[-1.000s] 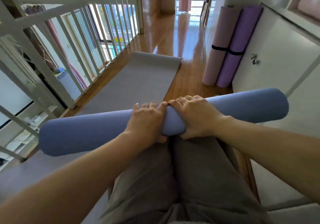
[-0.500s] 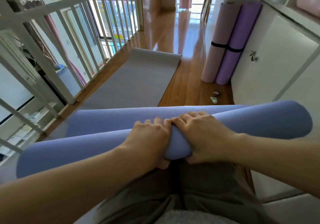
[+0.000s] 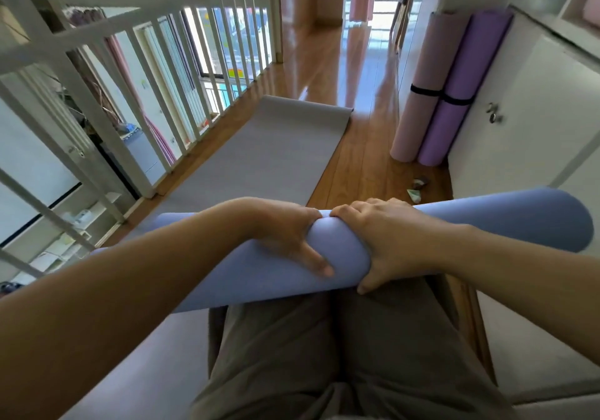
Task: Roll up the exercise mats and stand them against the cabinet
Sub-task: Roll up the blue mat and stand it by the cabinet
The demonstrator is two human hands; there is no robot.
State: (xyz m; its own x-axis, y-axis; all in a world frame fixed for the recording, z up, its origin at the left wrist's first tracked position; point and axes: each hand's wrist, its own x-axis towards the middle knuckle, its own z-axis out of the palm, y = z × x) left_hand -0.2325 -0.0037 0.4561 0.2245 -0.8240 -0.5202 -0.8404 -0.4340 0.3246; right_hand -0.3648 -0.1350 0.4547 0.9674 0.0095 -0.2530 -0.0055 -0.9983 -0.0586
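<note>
Two hands clamp the middle of the blue mat (image 3: 506,221), a rolled tube held crosswise over the lap, near in the scene. The left hand (image 3: 285,234) and right hand (image 3: 383,241) sit side by side, fingers curled over the far side and thumbs pressing the near side, probably to stop the springy foam unrolling. Its skin looks smooth and matte. Farther off, a grey mat (image 3: 279,150) lies flat on the glossy wooden floor (image 3: 324,56) beside the white railing (image 3: 156,72), not yet rolled. Far right, a pink mat (image 3: 418,62) and a purple mat (image 3: 464,62) stand strapped against the cabinet (image 3: 535,111).
</note>
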